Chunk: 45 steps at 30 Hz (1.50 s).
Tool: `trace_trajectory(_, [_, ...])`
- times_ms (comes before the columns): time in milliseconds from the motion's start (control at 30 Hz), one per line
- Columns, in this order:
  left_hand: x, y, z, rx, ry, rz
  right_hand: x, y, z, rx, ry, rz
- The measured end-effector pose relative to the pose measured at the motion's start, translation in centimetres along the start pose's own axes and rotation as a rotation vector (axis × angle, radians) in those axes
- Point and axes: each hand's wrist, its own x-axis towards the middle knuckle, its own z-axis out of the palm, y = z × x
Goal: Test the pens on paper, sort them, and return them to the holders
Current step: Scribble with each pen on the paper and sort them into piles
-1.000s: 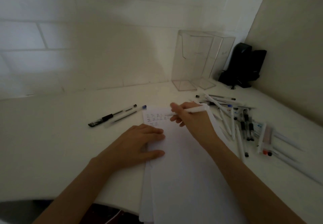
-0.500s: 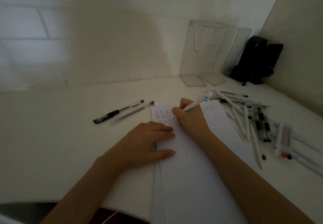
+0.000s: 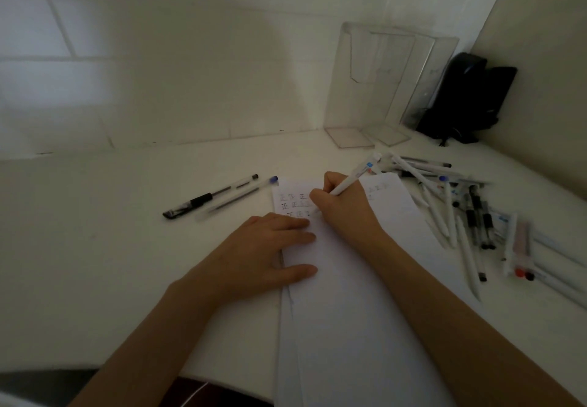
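Note:
A stack of white paper (image 3: 346,295) lies on the white desk, with small pen marks near its top left corner. My right hand (image 3: 344,208) grips a white pen (image 3: 354,176) in writing pose, its tip down on the paper by the marks. My left hand (image 3: 263,254) rests flat on the paper's left edge, fingers straight. Two pens lie left of the paper: a black-grip pen (image 3: 209,197) and a clear pen with a blue cap (image 3: 238,198). A pile of several pens (image 3: 460,212) lies right of the paper. Two clear plastic holders (image 3: 378,85) stand at the back wall.
A black device (image 3: 467,98) stands in the back right corner beside the holders. The tiled wall runs along the back and a plain wall along the right. The desk's front edge curves at the bottom left, with a dark gap (image 3: 47,381) below it.
My right hand turned the pen from lying nearly level to a steep writing angle and brought its tip down to the marks. The left hand stayed on the paper.

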Motion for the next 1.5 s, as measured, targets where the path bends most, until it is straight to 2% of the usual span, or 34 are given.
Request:
trace_trajectory(533, [0.1,0.0,-0.2,0.030,0.075,-0.022,-0.1,-0.1,0.0,-0.024,-0.024,0.016])
trace_trajectory(667, [0.0,0.1,-0.2,0.006,0.139,-0.010,-0.3,-0.3,0.0,-0.013,-0.040,0.014])
trace_trajectory(833, [0.1,0.0,-0.3,0.006,0.117,-0.012,-0.1,-0.2,0.0,-0.038,0.022,0.023])
trace_trajectory(1033, [0.0,-0.1,-0.4,0.017,0.116,-0.031,-0.8,-0.4,-0.6,0.086,0.071,-0.005])
trace_trajectory(1100, [-0.1,0.1,-0.9,-0.043,0.172,-0.109,-0.9,-0.2,-0.5,0.094,0.055,-0.054])
trace_trajectory(1167, [-0.1,0.5,-1.4,-0.218,0.224,-0.201,-0.8,0.0,-0.3,0.119,0.006,-0.077])
trace_trajectory(1267, [-0.1,0.9,-1.7,-0.344,0.208,-0.148,-0.4,0.1,-0.2,0.100,-0.089,-0.096])
trace_trajectory(1367, [-0.3,1.1,-1.9,-0.400,0.193,-0.101,-0.4,-0.2,-0.6,0.238,-0.141,-0.112])
trace_trajectory(1500, [-0.4,1.5,-2.3,-0.438,0.151,-0.099,-0.4,-0.5,-0.6,0.315,-0.114,-0.118])
